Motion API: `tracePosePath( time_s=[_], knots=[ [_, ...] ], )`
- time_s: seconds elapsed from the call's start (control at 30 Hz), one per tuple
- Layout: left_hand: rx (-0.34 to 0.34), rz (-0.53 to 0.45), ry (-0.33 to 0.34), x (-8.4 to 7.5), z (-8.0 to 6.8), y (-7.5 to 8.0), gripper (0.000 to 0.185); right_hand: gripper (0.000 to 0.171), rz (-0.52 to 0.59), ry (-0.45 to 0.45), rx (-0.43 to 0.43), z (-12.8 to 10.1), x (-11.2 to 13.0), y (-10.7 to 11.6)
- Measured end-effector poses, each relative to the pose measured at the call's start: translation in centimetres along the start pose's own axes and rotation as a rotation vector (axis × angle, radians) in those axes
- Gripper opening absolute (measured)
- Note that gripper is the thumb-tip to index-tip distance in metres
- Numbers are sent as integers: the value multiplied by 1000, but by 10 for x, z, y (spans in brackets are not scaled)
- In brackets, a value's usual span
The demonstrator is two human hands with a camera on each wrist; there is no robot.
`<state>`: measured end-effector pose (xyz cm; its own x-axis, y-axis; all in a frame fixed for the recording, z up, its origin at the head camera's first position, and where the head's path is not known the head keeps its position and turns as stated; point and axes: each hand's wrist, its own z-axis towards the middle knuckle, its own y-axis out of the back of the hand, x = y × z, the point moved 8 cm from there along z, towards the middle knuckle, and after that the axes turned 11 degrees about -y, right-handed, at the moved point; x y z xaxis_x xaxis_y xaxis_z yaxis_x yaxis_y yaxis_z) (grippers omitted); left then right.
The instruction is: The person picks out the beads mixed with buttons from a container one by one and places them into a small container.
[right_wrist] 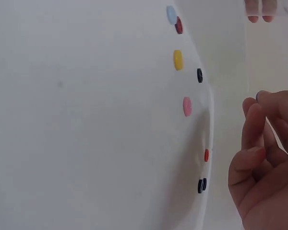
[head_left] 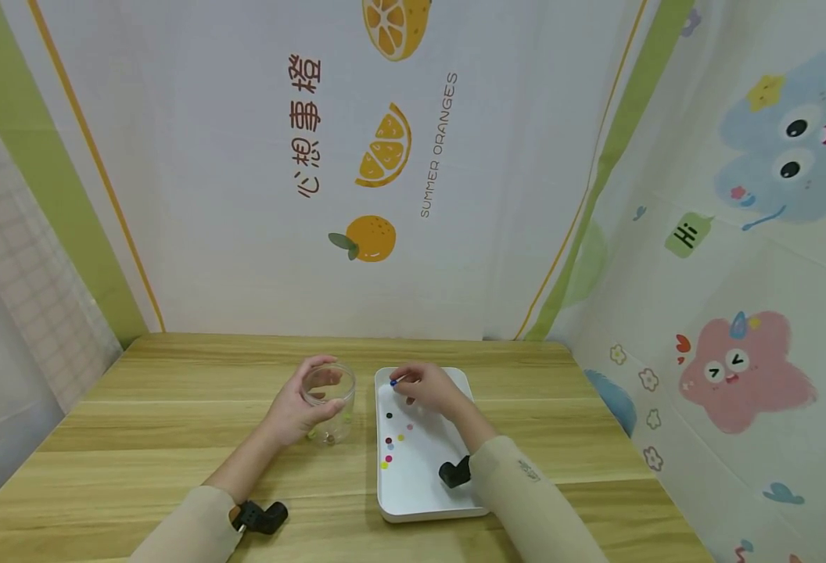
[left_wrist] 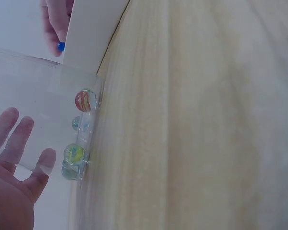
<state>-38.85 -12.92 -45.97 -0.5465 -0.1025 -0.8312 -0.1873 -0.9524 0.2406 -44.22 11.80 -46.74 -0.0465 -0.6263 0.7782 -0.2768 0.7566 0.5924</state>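
Observation:
My left hand point(head_left: 293, 408) grips a clear round jar point(head_left: 340, 418) from its left side, with fingers and thumb spread around the wall below the open rim. Several glass marbles lie at the jar's bottom, among them a red-and-orange one point(left_wrist: 86, 100) and a yellow-green one point(left_wrist: 75, 154). Over the far end of a white tray point(head_left: 423, 481), my right hand point(head_left: 429, 388) pinches a small blue button point(left_wrist: 61, 46) in its fingertips. In the right wrist view only the button's dark edge peeks out between the fingers.
Loose buttons lie along the tray's left side, including a pink one point(right_wrist: 187, 106), a yellow one point(right_wrist: 178, 60) and a red one point(right_wrist: 206, 155). The tray's raised rim stands just right of the jar. Behind the wooden table point(head_left: 195, 438) hangs a printed curtain point(head_left: 244, 274).

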Motion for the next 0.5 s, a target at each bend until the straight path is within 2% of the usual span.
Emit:
tracePosePath(
  time_s=[0.2,0.5],
  knots=[
    [1,5,2,0,0,1,69,24,178,5,31,-5,-1,7],
    [5,8,2,0,0,1,70,22,213,5,45,-12,1,8]
  ],
)
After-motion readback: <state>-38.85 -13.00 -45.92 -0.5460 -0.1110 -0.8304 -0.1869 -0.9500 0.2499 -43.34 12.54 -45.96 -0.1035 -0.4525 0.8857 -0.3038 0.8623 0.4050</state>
